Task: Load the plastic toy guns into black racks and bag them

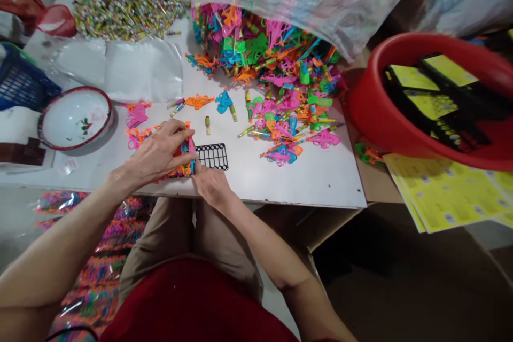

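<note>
- Left hand [162, 150] lies over multicoloured plastic pieces [183, 170]; its grip is hidden.
- Right hand [212, 184] is at their right edge, grip unclear.
- Black rectangular plastic grid [212, 156] lies just beyond the right hand.

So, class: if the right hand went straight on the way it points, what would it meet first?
The right hand would probably meet the colourful plastic pieces under the left hand first; they look very close, though contact is unclear.
</note>
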`<state>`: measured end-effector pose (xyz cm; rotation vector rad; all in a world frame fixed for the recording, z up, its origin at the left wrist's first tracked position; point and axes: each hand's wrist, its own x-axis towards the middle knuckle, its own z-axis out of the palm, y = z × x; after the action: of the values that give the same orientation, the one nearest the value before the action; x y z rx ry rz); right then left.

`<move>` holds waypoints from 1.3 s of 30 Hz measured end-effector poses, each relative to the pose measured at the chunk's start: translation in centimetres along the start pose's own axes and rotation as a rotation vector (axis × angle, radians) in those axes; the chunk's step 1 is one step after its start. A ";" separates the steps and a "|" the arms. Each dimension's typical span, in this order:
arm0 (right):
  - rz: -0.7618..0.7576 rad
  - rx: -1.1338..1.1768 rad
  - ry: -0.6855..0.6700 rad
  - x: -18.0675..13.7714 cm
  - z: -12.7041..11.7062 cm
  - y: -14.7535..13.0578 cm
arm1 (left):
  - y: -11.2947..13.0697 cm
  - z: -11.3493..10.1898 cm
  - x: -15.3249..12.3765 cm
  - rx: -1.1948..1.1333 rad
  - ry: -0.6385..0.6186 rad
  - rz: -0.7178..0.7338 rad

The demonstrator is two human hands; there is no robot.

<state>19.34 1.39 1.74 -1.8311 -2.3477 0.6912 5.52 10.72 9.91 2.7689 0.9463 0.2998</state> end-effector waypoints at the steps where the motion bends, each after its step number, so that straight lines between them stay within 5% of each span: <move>1: -0.001 0.010 0.002 0.1 0.0 0.1 | 0.0 0.0 -0.1 0.005 -0.004 0.009; 11: 0.003 0.081 0.030 -2.7 0.2 0.5 | 1.7 0.0 -1.6 0.012 -0.017 0.016; 27: -0.064 0.461 -0.031 -2.1 -0.3 3.0 | 1.6 0.3 -1.5 0.022 0.027 0.125; 39: -0.135 0.056 0.072 -2.2 0.8 0.9 | 1.9 -0.1 -1.6 0.056 -0.072 0.022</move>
<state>20.54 -0.77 1.12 -1.6294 -2.3550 0.6562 5.39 8.30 10.27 2.8214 0.9213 0.1788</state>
